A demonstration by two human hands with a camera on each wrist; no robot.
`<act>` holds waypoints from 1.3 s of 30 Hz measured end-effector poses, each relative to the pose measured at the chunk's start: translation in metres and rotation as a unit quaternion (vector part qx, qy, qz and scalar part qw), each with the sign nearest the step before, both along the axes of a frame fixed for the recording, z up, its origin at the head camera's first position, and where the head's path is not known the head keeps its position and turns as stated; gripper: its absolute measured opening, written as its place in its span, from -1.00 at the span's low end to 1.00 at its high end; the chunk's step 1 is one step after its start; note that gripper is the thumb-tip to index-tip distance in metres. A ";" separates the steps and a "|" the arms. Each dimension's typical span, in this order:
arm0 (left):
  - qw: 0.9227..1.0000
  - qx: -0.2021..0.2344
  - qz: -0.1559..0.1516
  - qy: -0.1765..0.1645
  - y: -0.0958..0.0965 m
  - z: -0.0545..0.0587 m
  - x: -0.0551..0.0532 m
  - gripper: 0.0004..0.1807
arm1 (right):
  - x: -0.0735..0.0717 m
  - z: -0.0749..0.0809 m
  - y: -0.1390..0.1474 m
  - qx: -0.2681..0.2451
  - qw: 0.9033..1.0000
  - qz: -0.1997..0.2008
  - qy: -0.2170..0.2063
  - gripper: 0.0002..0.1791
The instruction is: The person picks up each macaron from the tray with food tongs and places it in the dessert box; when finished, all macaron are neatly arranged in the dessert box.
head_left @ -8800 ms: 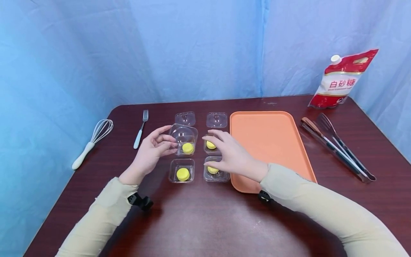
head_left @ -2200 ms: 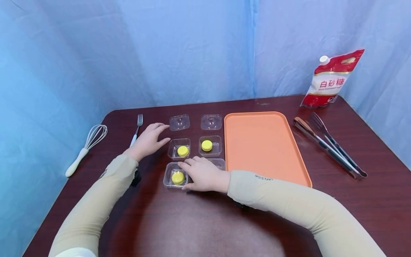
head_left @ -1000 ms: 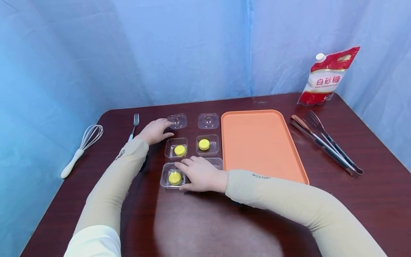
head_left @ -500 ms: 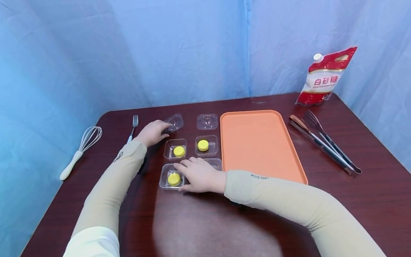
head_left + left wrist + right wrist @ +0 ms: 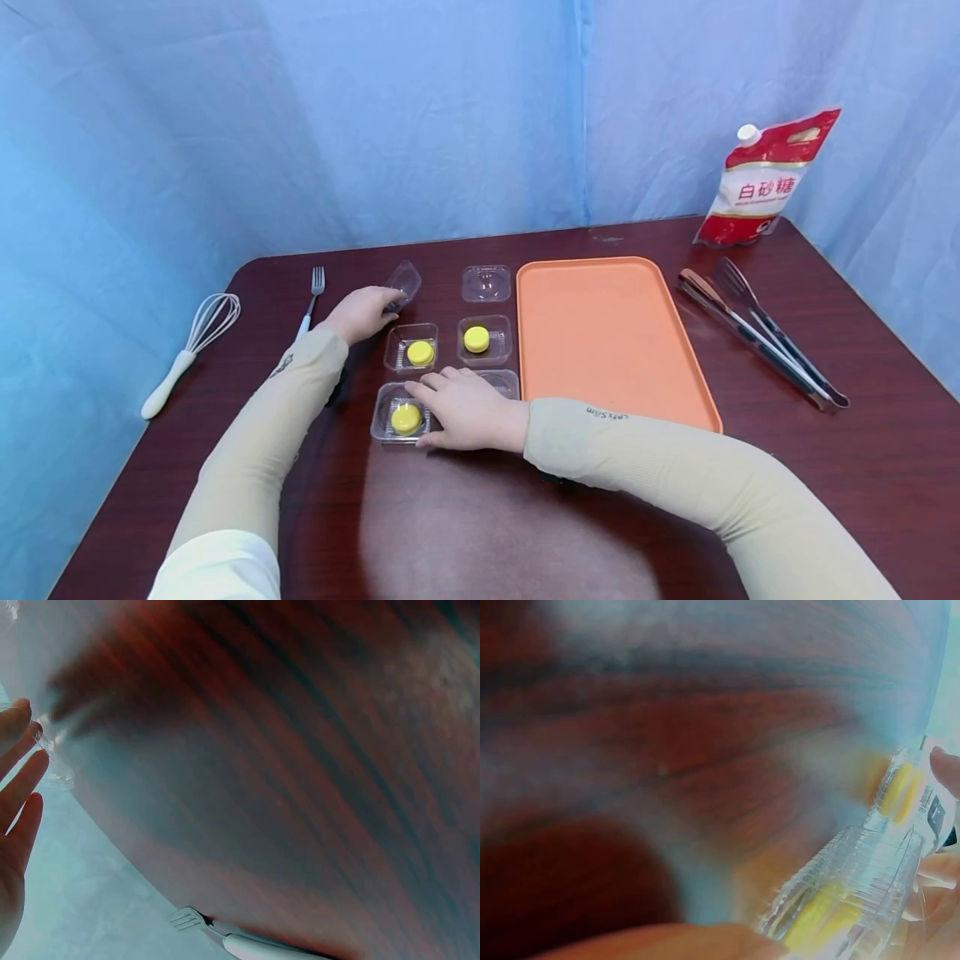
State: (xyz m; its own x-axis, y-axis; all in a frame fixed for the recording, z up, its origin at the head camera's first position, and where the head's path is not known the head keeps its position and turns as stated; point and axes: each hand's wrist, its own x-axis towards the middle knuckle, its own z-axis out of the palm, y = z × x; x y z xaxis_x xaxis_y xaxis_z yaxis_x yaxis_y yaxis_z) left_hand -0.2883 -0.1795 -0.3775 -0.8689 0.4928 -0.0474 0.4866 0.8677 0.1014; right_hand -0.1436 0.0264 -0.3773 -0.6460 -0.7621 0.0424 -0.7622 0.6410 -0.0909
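Observation:
My left hand (image 5: 365,312) pinches a clear plastic lid (image 5: 405,282) by its near edge, tilted up at the back of the table. In the left wrist view the fingers (image 5: 26,780) reach the lid at the left edge. My right hand (image 5: 468,410) spans the front left clear plastic box (image 5: 381,421), thumb at its near side and fingertips at its far rim. A yellow macaron (image 5: 406,419) sits inside it. Behind stand two boxes without lids, each with a yellow macaron (image 5: 421,353). The front right box (image 5: 501,382) is mostly hidden under my right hand.
Another clear lid (image 5: 486,284) lies at the back. An orange tray (image 5: 611,342) lies to the right, with tongs (image 5: 761,333) and a sugar pouch (image 5: 768,177) beyond. At left lie a whisk (image 5: 191,350) and a fork (image 5: 311,296).
Earlier my left hand held another lid over the boxes. It has since reached the back left lid and tipped it up. My right hand came onto the front left box and stays there.

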 end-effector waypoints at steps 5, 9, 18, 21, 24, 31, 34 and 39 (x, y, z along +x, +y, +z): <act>1.000 0.025 0.011 -0.001 -0.005 -0.001 0.002 -0.62 | -0.001 0.001 0.000 0.002 1.000 0.001 -0.001 -0.19; 0.999 0.049 0.021 -0.002 -0.008 0.001 0.004 -0.63 | -0.001 0.004 0.001 0.002 1.000 -0.001 -0.005 -0.19; 0.994 0.098 0.048 -0.011 -0.011 0.015 0.013 -0.60 | -0.003 0.010 0.004 -0.007 1.000 -0.002 -0.012 -0.21; 0.993 0.105 0.051 -0.008 -0.013 0.017 0.015 -0.60 | -0.003 0.011 0.004 -0.009 1.000 0.002 -0.010 -0.22; 0.993 0.107 0.057 -0.003 -0.014 0.019 0.017 -0.60 | -0.004 0.012 0.004 -0.009 1.000 0.004 -0.013 -0.21; 0.989 0.130 0.071 0.024 -0.016 0.022 0.017 -0.62 | -0.005 0.010 0.007 -0.006 1.000 0.000 -0.021 -0.15; 0.987 0.139 0.073 0.038 -0.019 0.024 0.018 -0.64 | -0.006 0.010 0.008 -0.009 1.000 0.007 -0.022 -0.14; 0.982 0.153 0.091 0.060 -0.024 0.028 0.021 -0.63 | -0.008 0.012 0.011 -0.033 0.999 0.021 -0.011 -0.19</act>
State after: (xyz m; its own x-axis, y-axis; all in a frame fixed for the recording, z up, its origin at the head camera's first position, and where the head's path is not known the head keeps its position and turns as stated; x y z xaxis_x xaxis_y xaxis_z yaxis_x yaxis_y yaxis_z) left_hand -0.2671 -0.2038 -0.3494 -0.9344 0.3036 0.1864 0.3501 0.8794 0.3225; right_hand -0.1516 0.0376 -0.3649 -0.6141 -0.7852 0.0796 -0.7861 0.5997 -0.1495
